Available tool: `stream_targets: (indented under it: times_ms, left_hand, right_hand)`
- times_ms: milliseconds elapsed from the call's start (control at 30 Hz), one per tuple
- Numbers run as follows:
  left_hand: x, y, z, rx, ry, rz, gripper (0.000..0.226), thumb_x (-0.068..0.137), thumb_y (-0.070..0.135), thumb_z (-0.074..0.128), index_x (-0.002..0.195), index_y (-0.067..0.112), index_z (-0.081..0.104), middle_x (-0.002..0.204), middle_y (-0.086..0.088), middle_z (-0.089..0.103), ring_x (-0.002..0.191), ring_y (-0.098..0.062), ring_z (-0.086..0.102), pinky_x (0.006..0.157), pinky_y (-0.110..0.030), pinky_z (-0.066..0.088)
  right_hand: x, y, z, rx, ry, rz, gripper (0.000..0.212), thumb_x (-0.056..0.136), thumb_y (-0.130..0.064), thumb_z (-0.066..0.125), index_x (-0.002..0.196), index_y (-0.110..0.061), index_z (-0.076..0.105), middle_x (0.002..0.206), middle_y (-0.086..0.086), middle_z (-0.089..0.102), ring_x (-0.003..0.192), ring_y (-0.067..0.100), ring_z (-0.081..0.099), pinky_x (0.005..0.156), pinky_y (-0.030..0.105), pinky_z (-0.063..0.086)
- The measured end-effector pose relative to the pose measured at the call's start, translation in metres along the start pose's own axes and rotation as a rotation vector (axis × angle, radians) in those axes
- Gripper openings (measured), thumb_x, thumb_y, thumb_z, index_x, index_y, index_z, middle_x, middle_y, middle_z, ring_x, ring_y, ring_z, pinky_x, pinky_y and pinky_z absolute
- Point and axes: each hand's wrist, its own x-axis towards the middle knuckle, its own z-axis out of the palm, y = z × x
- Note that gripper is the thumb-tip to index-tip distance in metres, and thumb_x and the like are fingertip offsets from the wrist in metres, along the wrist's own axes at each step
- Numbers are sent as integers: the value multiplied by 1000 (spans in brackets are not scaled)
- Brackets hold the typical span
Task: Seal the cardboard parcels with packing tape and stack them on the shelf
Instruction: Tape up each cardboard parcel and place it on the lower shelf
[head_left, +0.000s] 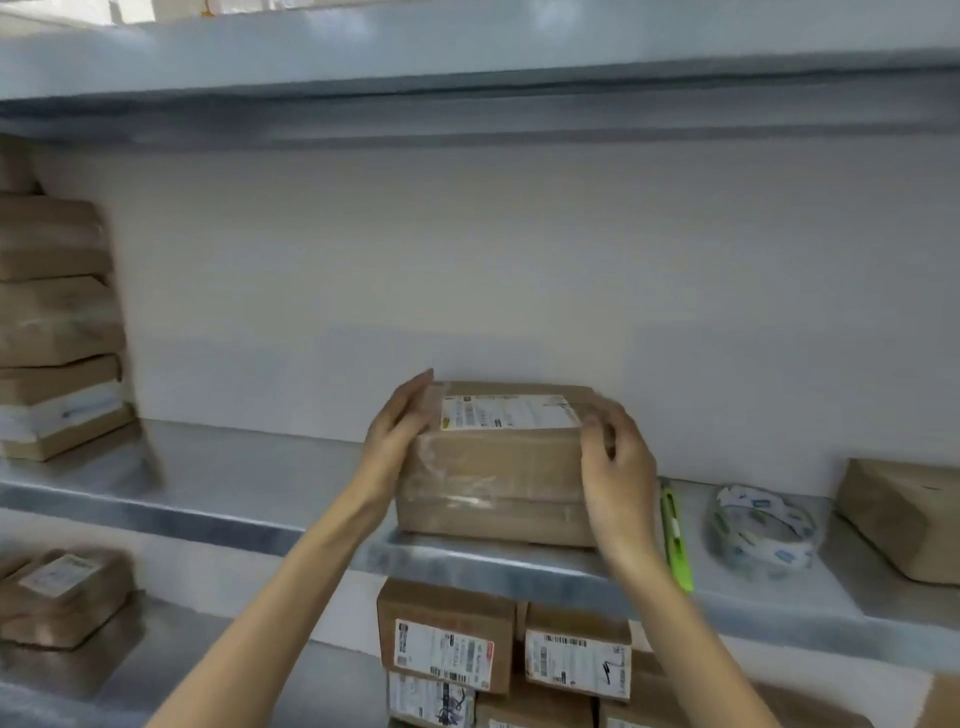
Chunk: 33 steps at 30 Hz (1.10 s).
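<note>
Steadying a taped brown cardboard parcel (498, 467) on the smooth grey metal shelf (234, 499), a person presses the left hand (397, 431), fingers straight and flat, against its glossy, tape-wrinkled left end, while the right hand (618, 467) curls its fingers round the right end. The blocky parcel, topped by a white printed label (511, 410), stands just toward six o'clock of the frame's centre. At its three o'clock lie a slim green cutter (675, 535) and a printed roll of packing tape (761, 530); at nine o'clock, a blurred stack of flat brown parcels (57, 332); at six o'clock, a shelf lower, labelled cartons (447, 644).
</note>
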Motion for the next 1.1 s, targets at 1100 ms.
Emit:
stream_targets:
  times_ms: [1100]
  left_hand:
    - [18,-27,6,-278,-34,30,54,76,24,48,126,10,61,141,6,50,118,19,43,101,-6,35]
  right_hand:
    - [-1,14,22,61,220,-52,37,88,-15,36,105,-5,68,108,-1,69,102,-2,59,88,14,42]
